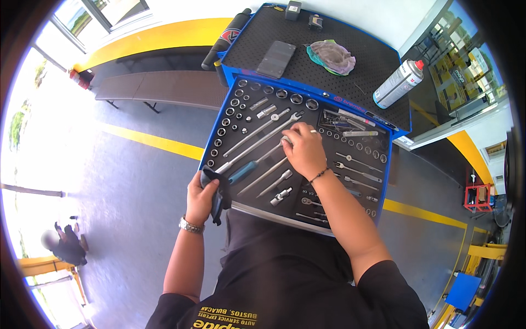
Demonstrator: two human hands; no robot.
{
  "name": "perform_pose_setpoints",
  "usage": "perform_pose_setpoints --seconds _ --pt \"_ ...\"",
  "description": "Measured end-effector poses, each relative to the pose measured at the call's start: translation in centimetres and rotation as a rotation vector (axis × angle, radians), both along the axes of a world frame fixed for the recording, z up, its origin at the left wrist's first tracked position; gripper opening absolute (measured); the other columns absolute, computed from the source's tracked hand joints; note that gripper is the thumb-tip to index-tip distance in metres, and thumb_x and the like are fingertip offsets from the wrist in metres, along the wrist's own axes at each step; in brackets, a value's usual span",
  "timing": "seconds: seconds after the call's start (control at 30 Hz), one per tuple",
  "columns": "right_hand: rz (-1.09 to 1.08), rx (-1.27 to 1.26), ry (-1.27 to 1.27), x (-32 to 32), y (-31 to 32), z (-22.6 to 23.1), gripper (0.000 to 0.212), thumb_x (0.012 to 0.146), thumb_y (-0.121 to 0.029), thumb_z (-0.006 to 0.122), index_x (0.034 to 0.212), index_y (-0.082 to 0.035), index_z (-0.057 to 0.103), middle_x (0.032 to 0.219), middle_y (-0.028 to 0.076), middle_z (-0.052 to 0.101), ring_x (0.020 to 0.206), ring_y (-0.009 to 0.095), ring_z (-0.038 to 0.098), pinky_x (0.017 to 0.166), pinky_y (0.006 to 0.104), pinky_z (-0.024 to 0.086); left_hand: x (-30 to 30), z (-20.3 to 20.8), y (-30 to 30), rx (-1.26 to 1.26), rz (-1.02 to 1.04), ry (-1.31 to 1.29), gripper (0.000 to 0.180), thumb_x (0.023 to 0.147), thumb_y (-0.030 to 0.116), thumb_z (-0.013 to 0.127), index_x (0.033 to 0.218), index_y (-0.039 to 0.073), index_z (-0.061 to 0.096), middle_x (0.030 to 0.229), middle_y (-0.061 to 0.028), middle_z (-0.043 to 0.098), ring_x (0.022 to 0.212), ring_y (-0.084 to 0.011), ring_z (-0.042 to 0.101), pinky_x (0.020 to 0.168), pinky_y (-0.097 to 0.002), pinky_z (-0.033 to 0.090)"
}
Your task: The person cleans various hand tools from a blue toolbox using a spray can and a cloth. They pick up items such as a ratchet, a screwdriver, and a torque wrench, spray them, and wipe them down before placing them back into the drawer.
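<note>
In front of me a tool drawer (262, 215) is pulled out, with sockets, bars and other hand tools laid in dark foam. My right hand (304, 149) is over its middle, fingers closed on the upper end of a blue-handled ratchet (243, 172); that end is mostly covered by the fingers. The ratchet lies slantwise along its place in the foam. A dark rag (218, 198) is bunched in my left hand (199, 198) at the drawer's near left corner. Beside the ratchet runs a long silver breaker bar (257, 143).
On the blue cabinet's black top (252, 41) are a dark flat case (276, 59), a crumpled cloth (332, 56) and a spray can (399, 84). A long bench (159, 90) stands at the far left. Another person (69, 244) is low on the floor at left.
</note>
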State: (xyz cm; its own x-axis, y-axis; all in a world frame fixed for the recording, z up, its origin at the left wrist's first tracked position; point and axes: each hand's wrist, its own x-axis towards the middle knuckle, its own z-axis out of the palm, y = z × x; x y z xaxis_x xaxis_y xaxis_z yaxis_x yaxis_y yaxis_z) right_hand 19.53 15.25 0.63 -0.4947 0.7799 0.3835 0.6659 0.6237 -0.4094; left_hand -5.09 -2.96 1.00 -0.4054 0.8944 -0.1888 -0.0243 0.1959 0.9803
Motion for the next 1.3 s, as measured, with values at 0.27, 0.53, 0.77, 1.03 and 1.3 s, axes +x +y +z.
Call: perform_pose_setpoints --seconds 0.27,0.53,0.77,1.03,1.3 --pt "0.294 -0.207 -0.278 -4.8 2.8 -0.9 0.016 0.089 -0.023 0.065 0.097 -0.011 0.072 0.101 0.012 0.060 0.098 0.030 0.063 0.086 0.0443 0.051 0.1 0.3 -0.5 0.121 0.288 -0.525 0.014 0.094 0.012 0.054 0.101 0.002 0.058 0.082 -0.0088 0.065 0.066 -0.0184 0.064 0.061 -0.0303 0.054" --pt "0.297 -0.431 -0.667 -6.4 3.8 1.9 0.034 0.095 -0.035 0.059 0.116 -0.009 0.065 0.123 0.022 0.052 0.114 0.039 0.060 0.098 0.0471 0.049 -1.3 -0.1 -0.5 0.279 0.244 -0.686 0.044 0.100 0.042 0.041 0.102 0.002 0.059 0.094 -0.0136 0.063 0.086 -0.0282 0.061 0.078 -0.0420 0.053" --pt "0.506 -0.212 -0.715 -6.0 5.2 3.1 0.029 0.090 -0.032 0.066 0.108 -0.009 0.066 0.114 0.020 0.056 0.093 0.037 0.068 0.083 0.0469 0.056 -4.9 1.6 -3.8 0.504 0.388 -0.991 0.053 0.098 0.047 0.037 0.104 0.000 0.061 0.097 -0.0157 0.062 0.088 -0.0308 0.059 0.080 -0.0439 0.051" --pt "0.292 -0.063 -0.042 1.5 2.8 5.6 0.015 0.091 -0.020 0.066 0.101 -0.010 0.065 0.089 0.012 0.060 0.071 0.027 0.067 0.064 0.0363 0.056 -2.8 4.2 -3.2 0.340 0.537 -0.873 0.043 0.096 0.044 0.045 0.104 0.005 0.061 0.097 -0.0120 0.064 0.091 -0.0296 0.061 0.084 -0.0450 0.050" --pt "0.830 -1.157 1.400 10.4 -4.0 11.6 0.050 0.102 -0.034 0.035 0.123 0.005 0.058 0.131 0.033 0.053 0.120 0.051 0.054 0.099 0.0554 0.046 3.5 5.4 0.1 0.266 0.315 -1.259 0.064 0.100 0.060 0.029 0.130 0.009 0.054 0.120 -0.0154 0.062 0.110 -0.0369 0.059 0.101 -0.0588 0.042"
